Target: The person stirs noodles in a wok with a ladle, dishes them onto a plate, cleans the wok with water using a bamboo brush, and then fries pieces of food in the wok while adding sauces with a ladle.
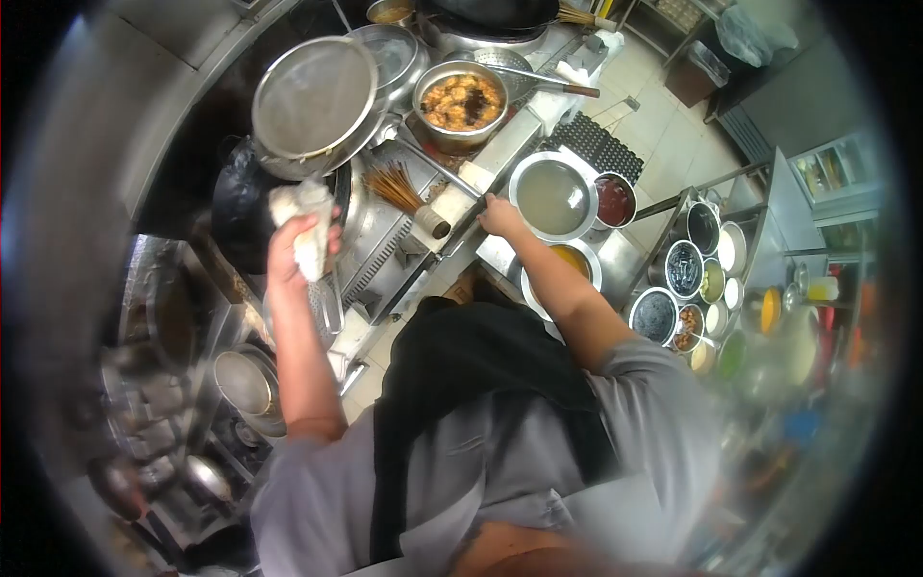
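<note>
My left hand is closed around a bunched white cloth, above the near side of a dark wok. Whether the cloth also wraps a wok handle cannot be made out. My right hand is closed at the end of a long metal ladle handle, which slants up and left toward the stove. Between my hands, a bamboo wok brush lies on the stove's edge. Just right of my right hand stands a wide metal bowl of cloudy liquid.
A large round strainer sits beyond the wok. Near it stands a pot of browned food pieces in liquid. On the right are a pot of red sauce and several seasoning containers. Stacked strainers stand at lower left.
</note>
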{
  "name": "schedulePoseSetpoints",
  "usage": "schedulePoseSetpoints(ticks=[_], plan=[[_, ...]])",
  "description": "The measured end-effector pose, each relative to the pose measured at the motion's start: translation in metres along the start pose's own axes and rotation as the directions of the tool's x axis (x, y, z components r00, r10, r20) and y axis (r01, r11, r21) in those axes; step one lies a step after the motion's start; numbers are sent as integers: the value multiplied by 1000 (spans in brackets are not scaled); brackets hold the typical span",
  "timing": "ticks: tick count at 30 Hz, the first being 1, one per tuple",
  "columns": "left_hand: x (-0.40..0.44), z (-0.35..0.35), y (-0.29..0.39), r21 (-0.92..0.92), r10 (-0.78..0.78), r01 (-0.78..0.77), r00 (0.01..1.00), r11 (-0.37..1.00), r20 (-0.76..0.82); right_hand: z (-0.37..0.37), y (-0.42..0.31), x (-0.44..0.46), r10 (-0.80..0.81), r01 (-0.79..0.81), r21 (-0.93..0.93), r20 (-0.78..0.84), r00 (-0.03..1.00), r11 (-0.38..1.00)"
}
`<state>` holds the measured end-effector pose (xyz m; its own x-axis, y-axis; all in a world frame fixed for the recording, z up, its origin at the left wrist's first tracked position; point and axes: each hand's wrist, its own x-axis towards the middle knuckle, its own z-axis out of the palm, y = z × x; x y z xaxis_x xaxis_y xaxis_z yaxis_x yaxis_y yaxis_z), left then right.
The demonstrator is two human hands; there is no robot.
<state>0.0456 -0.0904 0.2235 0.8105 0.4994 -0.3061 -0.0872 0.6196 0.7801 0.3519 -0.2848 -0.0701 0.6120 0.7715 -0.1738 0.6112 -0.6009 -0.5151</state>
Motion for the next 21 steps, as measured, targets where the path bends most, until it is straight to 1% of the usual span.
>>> schedulePoseSetpoints(ticks=[1, 2, 3, 4, 5, 6, 7, 8, 9, 11, 12, 13, 14, 15, 16, 17, 18, 19, 21], plan=[[-10, -16, 3, 13, -15, 15, 1000, 1000, -6, 1, -2, 8, 0, 0, 1, 1, 1000, 1000], [-20, -21, 2, 43, 68, -65, 993, 997, -95, 1, -5, 17, 45, -46, 23, 51, 998, 999], [-30, -38, 4, 75, 35, -25, 991, 997, -127, 2, -9, 23, 89, -94, 42, 101, 991, 995], [-37, -37, -1, 64, 130, -118, 962, 991, -240, -4, -15, 27, 57, -64, 53, 120, 991, 997], [-42, -35, -5, 64, 219, -211, 911, 976, -349, -10, -23, 31, 56, -62, 54, 118, 991, 997], [-47, -46, -6, 64, 221, -212, 911, 975, -348, -15, -30, 35, -18, 4, 110, 123, 992, 994], [-53, -65, -7, 66, 191, -179, 922, 982, -337, -21, -39, 35, -90, 69, 165, 128, 988, 984], [-60, -82, -9, 67, 157, -143, 931, 987, -328, -59, -69, 16, -37, -1, 221, 169, 985, 975], [-67, -94, -10, 66, 157, -143, 932, 988, -328, -69, -81, 5, -36, -2, 221, 169, 985, 975], [-77, -115, -10, 122, 78, -39, 940, 992, -332, -84, -99, -15, -5, -71, 349, 214, 977, 935], [-80, -124, -10, 136, 67, -22, 940, 990, -334, -100, -111, -33, 65, -206, 473, 298, 952, 857], [-81, -132, -12, 138, 69, -24, 942, 990, -328, -101, -112, -43, 47, -260, 566, 362, 931, 782], [-82, -140, -15, 137, 98, -53, 935, 989, -342, -76, -98, -38, -29, -297, 736, 395, 918, 608], [-83, -149, -19, 135, 123, -80, 927, 988, -355, -75, -105, -43, -109, -335, 855, 406, 907, 395], [-82, -157, -24, 101, 124, -94, 926, 990, -356, -78, -106, -46, -100, -337, 855, 405, 909, 394], [-82, -166, -29, 67, 124, -107, 926, 992, -357, -82, -107, -50, -27, -280, 742, 372, 928, 609], [-82, -168, -32, 99, 132, -102, 918, 990, -373, -97, -118, -58, 36, -226, 575, 322, 946, 787], [-77, -169, -32, 132, 150, -107, 911, 985, -384, -105, -123, -58, 42, -223, 575, 311, 949, 787], [-78, -169, -31, 146, 147, -98, 915, 984, -375, -109, -132, -65, 52, -197, 486, 296, 954, 851]])
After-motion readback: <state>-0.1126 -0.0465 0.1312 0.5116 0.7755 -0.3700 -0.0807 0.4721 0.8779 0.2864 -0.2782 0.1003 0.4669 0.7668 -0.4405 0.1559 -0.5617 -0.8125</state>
